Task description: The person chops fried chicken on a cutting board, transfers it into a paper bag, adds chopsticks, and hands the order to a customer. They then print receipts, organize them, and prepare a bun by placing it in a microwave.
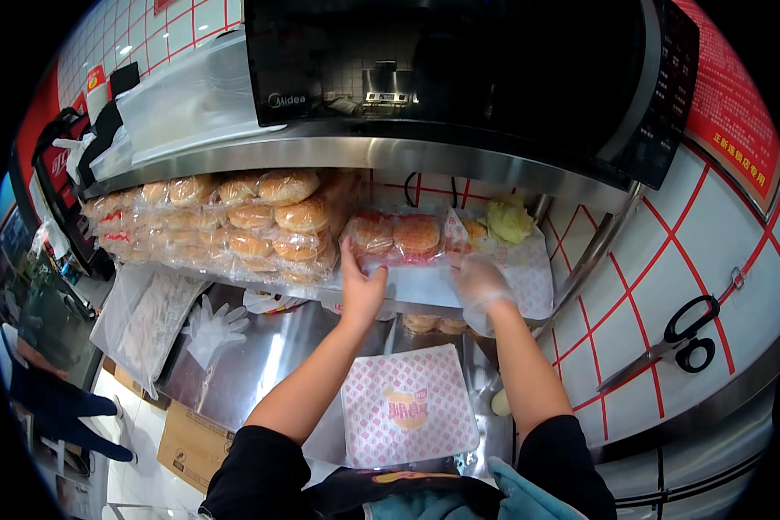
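My bare left hand (pixel 363 286) is at the left end of a clear plastic bag of buns (pixel 396 237) on the metal shelf. Its index finger touches the bag and its thumb stands apart, but whether it grips the film is unclear. A clear disposable glove covers my right hand (pixel 484 286), near the bag's right end. Its fingertips are partly hidden beside a white printed paper pouch (pixel 456 229). Behind that hand, a head of lettuce (pixel 510 220) rests on printed paper (pixel 533 279). Closer to me, a stack of printed wrapping paper (pixel 409 406) lies on the steel counter (pixel 270 354).
Bagged buns (pixel 234 224) are piled on the shelf's left, beneath a Midea microwave (pixel 455 65). A loose plastic glove (pixel 213 328) lies beside a bag of white powder (pixel 149 322). Scissors (pixel 673 344) hang on the right wall. Another person (pixel 58 396) stands at left near a cardboard box (pixel 195 445).
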Demonstrator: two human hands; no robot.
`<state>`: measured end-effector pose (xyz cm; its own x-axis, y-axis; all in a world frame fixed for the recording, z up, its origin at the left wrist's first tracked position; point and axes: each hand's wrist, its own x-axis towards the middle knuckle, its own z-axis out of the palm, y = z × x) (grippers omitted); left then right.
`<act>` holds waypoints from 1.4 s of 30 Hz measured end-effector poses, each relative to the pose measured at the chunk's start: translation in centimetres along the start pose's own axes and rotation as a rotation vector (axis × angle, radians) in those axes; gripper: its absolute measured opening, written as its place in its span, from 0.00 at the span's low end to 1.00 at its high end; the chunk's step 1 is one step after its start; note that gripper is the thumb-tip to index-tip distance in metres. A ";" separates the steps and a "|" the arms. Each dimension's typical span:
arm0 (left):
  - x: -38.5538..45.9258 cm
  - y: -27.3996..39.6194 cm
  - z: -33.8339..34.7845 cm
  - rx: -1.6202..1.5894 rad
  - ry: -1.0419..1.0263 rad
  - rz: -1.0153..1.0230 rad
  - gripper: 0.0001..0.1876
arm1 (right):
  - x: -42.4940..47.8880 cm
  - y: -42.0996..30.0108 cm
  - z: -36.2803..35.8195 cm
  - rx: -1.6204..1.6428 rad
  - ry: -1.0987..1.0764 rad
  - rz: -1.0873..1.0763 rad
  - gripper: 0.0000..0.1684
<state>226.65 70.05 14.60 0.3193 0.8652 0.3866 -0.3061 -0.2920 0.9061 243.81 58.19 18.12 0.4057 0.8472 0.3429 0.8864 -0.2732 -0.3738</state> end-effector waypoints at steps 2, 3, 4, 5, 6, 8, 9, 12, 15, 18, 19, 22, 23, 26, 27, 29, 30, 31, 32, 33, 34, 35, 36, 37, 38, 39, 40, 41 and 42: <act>-1.9 1.5 0.8 0.039 -0.070 -0.016 0.38 | 0.1 1.0 0.3 -0.209 -0.281 0.100 0.19; -2.7 2.3 0.3 0.012 -0.083 -0.001 0.38 | 0.0 -0.1 0.2 -0.089 -0.113 0.087 0.19; -3.8 2.9 -0.6 -0.013 -0.084 0.012 0.38 | -1.0 -1.9 -0.2 0.036 0.044 0.066 0.20; -5.1 3.1 -1.7 -0.034 -0.080 0.024 0.38 | -2.4 -3.7 -0.2 0.170 0.191 0.046 0.20; -6.6 2.4 -2.7 -0.005 -0.110 0.089 0.36 | -3.6 -5.0 0.3 0.523 0.225 0.039 0.20; -9.7 2.4 -3.7 0.067 -0.147 0.160 0.34 | -6.4 -7.8 2.0 1.171 0.108 0.001 0.21; -10.9 1.4 -3.4 0.107 -0.086 0.225 0.33 | -7.9 -9.1 2.3 1.463 -0.054 -0.037 0.22; -14.5 1.2 -1.9 0.142 -0.085 0.034 0.22 | -12.4 -9.3 3.5 2.080 -0.593 0.379 0.32; -17.3 0.9 -6.5 0.519 -0.189 -0.255 0.14 | -16.6 -8.1 7.6 2.304 -0.939 0.587 0.34; -20.4 -0.6 -9.3 0.542 0.020 -0.351 0.12 | -18.6 -7.4 10.3 2.218 -1.239 0.566 0.34; -21.7 -4.7 -10.9 0.611 0.200 -0.136 0.10 | -19.1 -7.1 11.7 2.159 -1.317 0.533 0.34; -24.0 -6.9 -15.0 0.681 0.304 -0.118 0.09 | -20.6 -4.8 15.8 2.193 -1.386 0.724 0.33; -25.4 -6.8 -16.3 0.679 0.317 -0.238 0.11 | -21.5 -4.9 16.1 2.167 -1.405 0.785 0.32; -27.4 -5.9 -18.5 0.477 0.300 -0.753 0.21 | -23.0 -2.5 16.9 1.989 -1.492 0.811 0.32; -27.8 -6.3 -18.3 0.451 0.393 -0.744 0.24 | -23.3 -1.3 17.0 1.905 -1.470 0.831 0.32; -29.1 -8.9 -19.8 0.636 0.298 -0.684 0.26 | -23.0 -0.7 16.1 1.820 -0.930 0.841 0.31; -29.7 -10.2 -20.2 0.725 0.250 -0.653 0.27 | -22.9 -0.4 15.4 1.746 -0.674 0.838 0.30; -30.3 -10.8 -19.5 0.856 0.165 -0.619 0.29 | -22.4 -0.8 14.3 1.587 -0.418 0.729 0.28; -30.8 -11.6 -18.3 0.986 0.082 -0.581 0.30 | -21.7 -1.3 13.5 1.413 -0.183 0.615 0.26; -30.9 -12.2 -16.5 1.107 -0.016 -0.529 0.32 | -21.6 -0.8 13.4 1.179 -0.102 0.447 0.25; -30.8 -11.7 -14.7 1.153 -0.089 -0.588 0.34 | -21.5 -0.2 13.7 0.939 -0.035 0.283 0.24; -30.7 -11.0 -13.1 1.198 -0.161 -0.645 0.35 | -21.4 0.3 14.3 0.696 0.023 0.120 0.23; -30.5 -10.3 -12.1 1.245 -0.239 -0.692 0.37 | -21.4 0.8 15.7 0.491 -0.008 0.010 0.21; -30.6 -10.8 -12.2 1.221 -0.232 -0.675 0.38 | -21.5 0.5 17.1 0.348 -0.095 -0.117 0.21; -30.9 -11.6 -12.5 1.196 -0.223 -0.659 0.39 | -21.7 0.2 18.5 0.203 -0.184 -0.243 0.21; -31.4 -12.3 -13.0 1.174 -0.212 -0.649 0.39 | -22.3 0.1 19.9 0.061 -0.277 -0.369 0.21; -31.8 -12.8 -13.4 1.148 -0.194 -0.625 0.38 | -23.4 0.7 21.5 -0.007 -0.278 -0.372 0.21; -31.9 -13.3 -13.9 1.121 -0.176 -0.600 0.37 | -24.7 1.3 23.0 -0.076 -0.280 -0.375 0.21; -31.9 -13.5 -14.6 1.099 -0.146 -0.578 0.37 | -25.2 0.9 23.5 -0.139 -0.281 -0.389 0.21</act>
<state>207.46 52.33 -12.53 0.2750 0.9474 -0.1638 0.7995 -0.1307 0.5863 229.13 47.33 -11.11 -0.0194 0.9833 0.1810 0.9892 0.0452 -0.1391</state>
